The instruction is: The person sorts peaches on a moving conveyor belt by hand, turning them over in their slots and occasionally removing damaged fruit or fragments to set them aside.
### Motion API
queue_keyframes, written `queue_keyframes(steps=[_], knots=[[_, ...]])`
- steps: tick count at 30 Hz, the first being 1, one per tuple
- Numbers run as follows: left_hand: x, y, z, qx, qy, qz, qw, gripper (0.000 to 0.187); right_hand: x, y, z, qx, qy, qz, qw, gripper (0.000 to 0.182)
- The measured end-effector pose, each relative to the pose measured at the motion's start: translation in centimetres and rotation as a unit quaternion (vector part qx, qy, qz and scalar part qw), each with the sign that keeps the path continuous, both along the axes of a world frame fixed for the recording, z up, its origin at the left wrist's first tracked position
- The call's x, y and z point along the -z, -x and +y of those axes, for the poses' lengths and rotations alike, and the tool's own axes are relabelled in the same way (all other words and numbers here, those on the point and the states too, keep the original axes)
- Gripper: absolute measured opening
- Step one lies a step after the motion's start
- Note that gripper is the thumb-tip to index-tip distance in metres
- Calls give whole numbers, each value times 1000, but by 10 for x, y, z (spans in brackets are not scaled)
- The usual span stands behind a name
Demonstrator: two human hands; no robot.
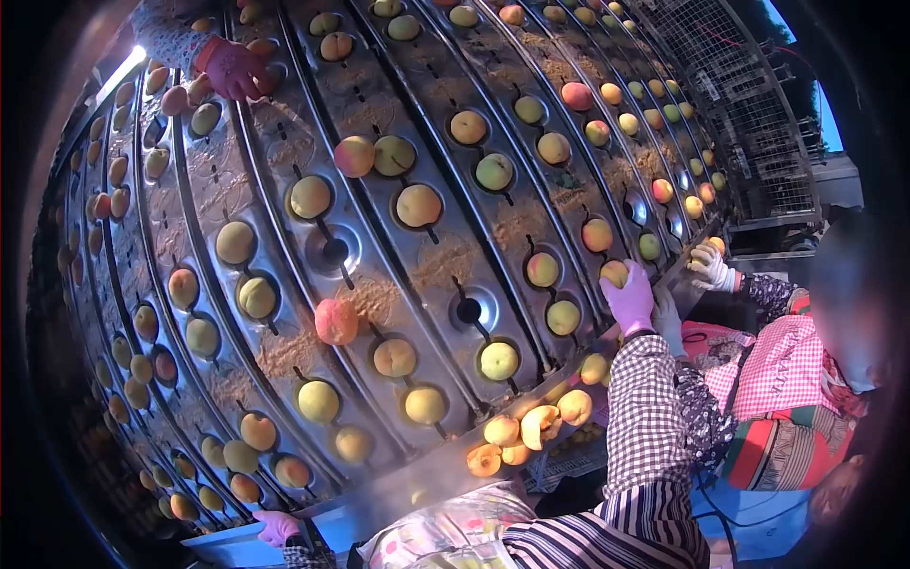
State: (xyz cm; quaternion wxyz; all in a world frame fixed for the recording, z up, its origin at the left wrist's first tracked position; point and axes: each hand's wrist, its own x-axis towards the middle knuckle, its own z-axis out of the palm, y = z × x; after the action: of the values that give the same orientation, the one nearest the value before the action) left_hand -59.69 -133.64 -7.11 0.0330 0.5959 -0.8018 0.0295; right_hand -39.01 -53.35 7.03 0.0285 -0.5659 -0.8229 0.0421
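Note:
My right hand, in a purple glove, reaches over the slatted metal conveyor near its right side. Its fingers are closed around a yellow peach. My left hand, also purple-gloved, rests at the near metal rail, with its fingers extended and no fruit in them. Whole peaches sit in round cups across the slats, among them a yellow one and a greenish one. A reddish, wrinkled peach lies between cups. Peach halves and pieces are piled on the rail's ledge.
At the right, co-workers stand close beside my arm; one white-gloved hand is near a peach, and another pale glove is just beside my right hand. Across the conveyor, a pink-gloved hand reaches in. A wire mesh guard stands at the far right.

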Motion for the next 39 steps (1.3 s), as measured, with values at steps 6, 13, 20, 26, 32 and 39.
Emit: queue_keyframes(steps=[6,13,20,26,32,39], knots=[[-15,5,8,-17,-31,-10,999,96,19,-15,1,-86,-117,-5,989,64],[-11,6,6,-18,-29,-23,999,97,-16,99,-75,-131,48,92,986,44],[-17,4,17,-11,-41,-25,999,98,3,112,-99,-272,-65,37,959,40],[-18,-1,16,-2,-27,-54,998,94,-2,122,-83,-278,-23,50,959,31],[9,-9,-10,15,33,-4,999,90,-17,212,-49,-267,-61,131,953,49],[-45,-16,35,244,-26,-208,947,48,0,266,-22,-221,-54,14,974,57]])
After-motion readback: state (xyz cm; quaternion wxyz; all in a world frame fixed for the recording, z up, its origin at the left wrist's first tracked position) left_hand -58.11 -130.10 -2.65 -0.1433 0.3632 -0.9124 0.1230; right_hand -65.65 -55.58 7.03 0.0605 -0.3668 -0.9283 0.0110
